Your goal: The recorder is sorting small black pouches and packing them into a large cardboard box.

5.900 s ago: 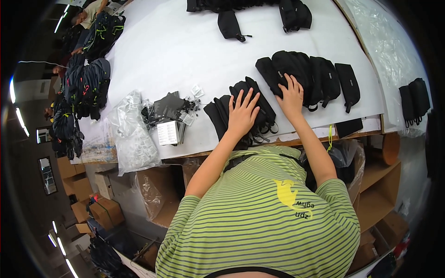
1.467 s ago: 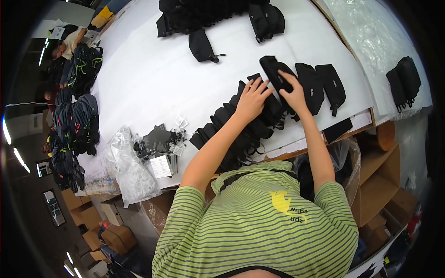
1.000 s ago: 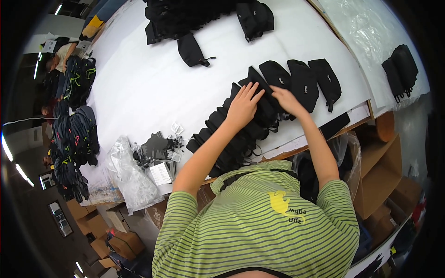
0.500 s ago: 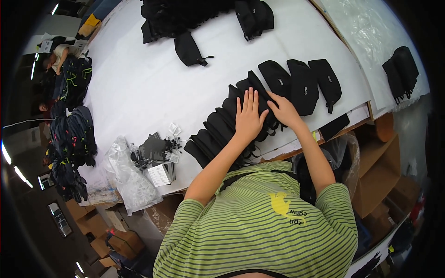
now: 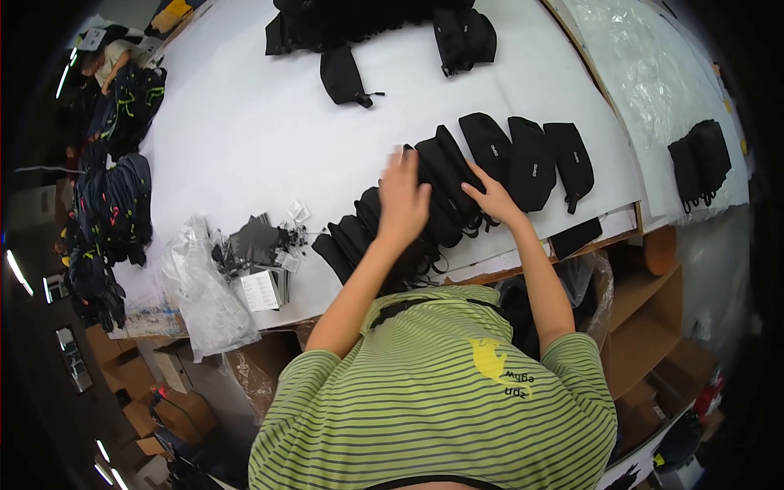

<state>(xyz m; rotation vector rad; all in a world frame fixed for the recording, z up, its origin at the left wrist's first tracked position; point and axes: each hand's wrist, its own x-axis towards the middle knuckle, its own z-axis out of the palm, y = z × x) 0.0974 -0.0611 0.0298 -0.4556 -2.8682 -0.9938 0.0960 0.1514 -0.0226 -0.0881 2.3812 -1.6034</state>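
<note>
pouches [image 5: 449, 175] lie on table [image 5: 245, 139], right of bag [image 5: 204, 290]

On the white table [image 5: 245, 122], the left hand [image 5: 403, 196], blurred with its fingers extended, is over a leaning row of black pouches [image 5: 445, 192], while the right hand [image 5: 494, 196] touches the row's right end, thumb and fingers apart. Three flat pouches [image 5: 532, 167] lie just beyond it to the right; a clear plastic bag [image 5: 208, 286] and dark cards [image 5: 253, 241] lie left of the row, and a larger black pile [image 5: 367, 16] sits at the far side.
</note>
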